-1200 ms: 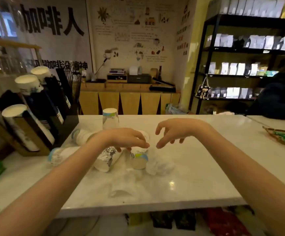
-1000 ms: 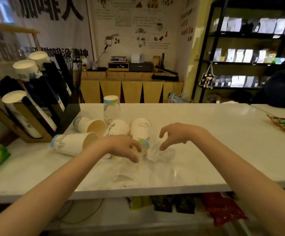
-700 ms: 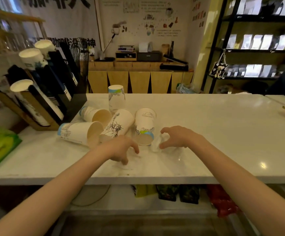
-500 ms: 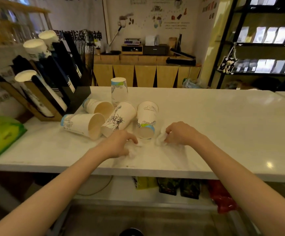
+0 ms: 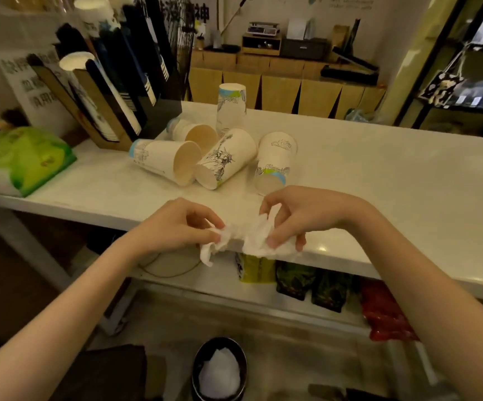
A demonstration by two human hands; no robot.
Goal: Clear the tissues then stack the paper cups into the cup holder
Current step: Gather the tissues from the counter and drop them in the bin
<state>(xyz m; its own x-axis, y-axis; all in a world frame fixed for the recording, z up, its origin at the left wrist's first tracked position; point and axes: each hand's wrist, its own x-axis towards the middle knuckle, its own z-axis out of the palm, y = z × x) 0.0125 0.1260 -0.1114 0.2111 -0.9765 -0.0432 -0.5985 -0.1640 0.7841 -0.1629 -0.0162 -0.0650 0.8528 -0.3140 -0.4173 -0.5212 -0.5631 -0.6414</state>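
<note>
Pinching crumpled tissues (image 5: 241, 237) between both hands, left hand (image 5: 176, 227), right hand (image 5: 295, 215), at counter (image 5: 379, 180) edge

Five cups (image 5: 226, 162) cluster mid-counter (image 5: 393, 180), the holder (image 5: 113, 91) behind-left, a packet (image 5: 23, 157) at the left edge, tissues (image 5: 243, 240) over the front edge, a bin (image 5: 219, 369) below.

A green packet (image 5: 23, 157) lies on the white counter (image 5: 393, 180); below stands a black bin (image 5: 219, 369) beside coloured bags (image 5: 330, 287).

Cup holder (image 5: 136, 82) top cut off
</note>
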